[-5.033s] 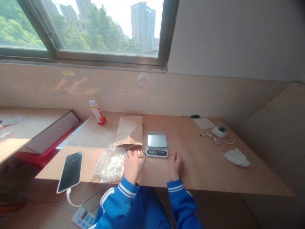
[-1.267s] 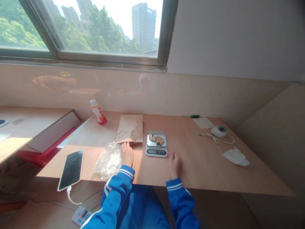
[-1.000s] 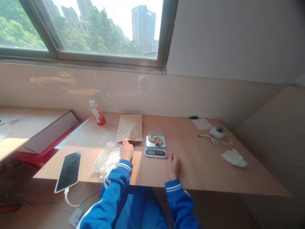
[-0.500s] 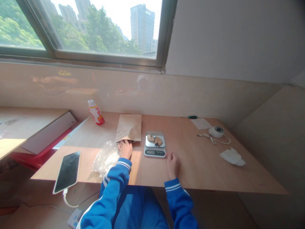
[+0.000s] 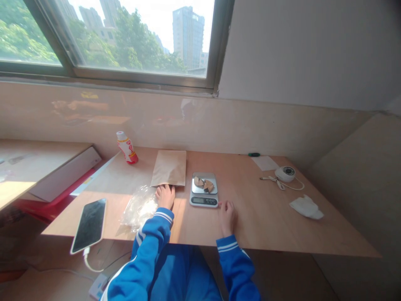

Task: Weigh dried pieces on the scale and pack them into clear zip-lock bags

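Note:
A brown paper bag (image 5: 170, 167) lies flat on the wooden table, its opening toward me. My left hand (image 5: 165, 196) rests at that opening, fingers apart, fingertips at the bag's edge. Several brown pieces (image 5: 207, 185) lie on the metal plate of a kitchen scale (image 5: 204, 201). Beside the scale's lower right corner, my right hand (image 5: 227, 215) rests on the table with its fingers curled; what they hold, if anything, cannot be made out. A crumpled clear plastic bag (image 5: 140, 207) lies left of my left hand.
A red and white bottle (image 5: 127, 148) stands at the back left. A phone (image 5: 90, 223) with a cable overhangs the front left edge. Toward the right lie a green object (image 5: 254, 154), white paper (image 5: 265, 163), a white round fan (image 5: 285, 173) and a crumpled tissue (image 5: 306, 207).
The fingertips of my left hand have come slightly out of the bag's opening. My right hand has stayed beside the scale.

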The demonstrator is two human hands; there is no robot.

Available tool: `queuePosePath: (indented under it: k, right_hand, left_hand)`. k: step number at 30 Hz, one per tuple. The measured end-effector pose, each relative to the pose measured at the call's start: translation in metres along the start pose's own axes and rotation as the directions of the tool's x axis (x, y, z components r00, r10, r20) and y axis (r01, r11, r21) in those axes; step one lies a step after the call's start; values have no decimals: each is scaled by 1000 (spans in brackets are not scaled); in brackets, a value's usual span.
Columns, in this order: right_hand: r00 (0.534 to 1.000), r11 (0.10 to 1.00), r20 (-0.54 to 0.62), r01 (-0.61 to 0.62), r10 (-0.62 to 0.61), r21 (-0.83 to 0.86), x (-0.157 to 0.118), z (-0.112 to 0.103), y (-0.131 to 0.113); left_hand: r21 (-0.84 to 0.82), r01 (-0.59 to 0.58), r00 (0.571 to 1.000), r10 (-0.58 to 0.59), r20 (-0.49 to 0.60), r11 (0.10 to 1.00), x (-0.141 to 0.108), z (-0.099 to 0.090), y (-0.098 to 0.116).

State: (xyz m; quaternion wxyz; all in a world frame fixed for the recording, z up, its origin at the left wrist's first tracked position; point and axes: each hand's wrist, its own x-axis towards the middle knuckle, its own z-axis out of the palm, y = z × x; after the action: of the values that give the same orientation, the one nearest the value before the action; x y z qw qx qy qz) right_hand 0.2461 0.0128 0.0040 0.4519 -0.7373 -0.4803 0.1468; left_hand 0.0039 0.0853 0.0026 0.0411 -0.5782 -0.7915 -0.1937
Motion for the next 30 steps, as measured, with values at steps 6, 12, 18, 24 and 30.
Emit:
queuePosePath:
  k: [6,12,18,24,30]
  right_hand:
    - [1000,1000,-2,-13,13,-1,1,1,0]
    - [1000,1000,-4,-18,17,-18,0,0,-2]
    - [1000,1000,-7,-11,11,-1,0,1,1]
    - [1000,1000,-2,-14,14,-21,0,-2,-3]
    - [1000,1000,11,-20,21,-20,-1,-1,-2]
  left_hand:
    - [-14,21,998,-22,-53,1000,-3,0,0]
    - [-73,19,993,-28,-113,997,-6,0,3]
    - [-162,29,985,-56,-164,986,-11,-6,-2]
    - [-407,-12,984,-62,-167,913,-15,-10,-15]
    - [-452,-88,988,20,-152,888,-27,-20,-21]
